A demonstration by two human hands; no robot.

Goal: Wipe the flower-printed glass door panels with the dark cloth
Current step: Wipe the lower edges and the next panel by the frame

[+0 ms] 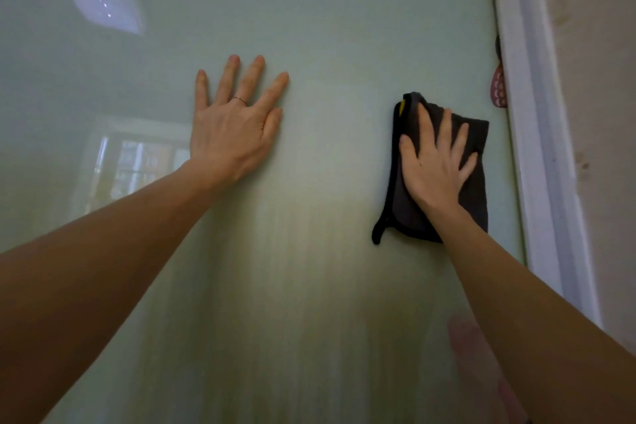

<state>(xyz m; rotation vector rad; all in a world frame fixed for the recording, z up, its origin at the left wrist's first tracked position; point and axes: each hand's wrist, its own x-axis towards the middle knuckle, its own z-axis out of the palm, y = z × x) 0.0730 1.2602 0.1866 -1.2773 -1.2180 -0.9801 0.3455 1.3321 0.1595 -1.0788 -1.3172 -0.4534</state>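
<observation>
A pale green glass door panel (327, 45) fills most of the view. My left hand (234, 127) lies flat on the glass with fingers spread, a thin ring on one finger. To the right, my right hand (435, 165) presses the dark cloth (476, 193) flat against the panel with straight fingers. The cloth is dark grey with a black hem and a small yellow tag at its top left corner. A bit of pink flower print (499, 89) shows at the panel's right edge, level with the cloth's top.
A white door frame (537, 134) runs down the right side of the panel, with a beige wall (599, 113) beyond it. The glass reflects a ceiling light at upper left and a window at middle left.
</observation>
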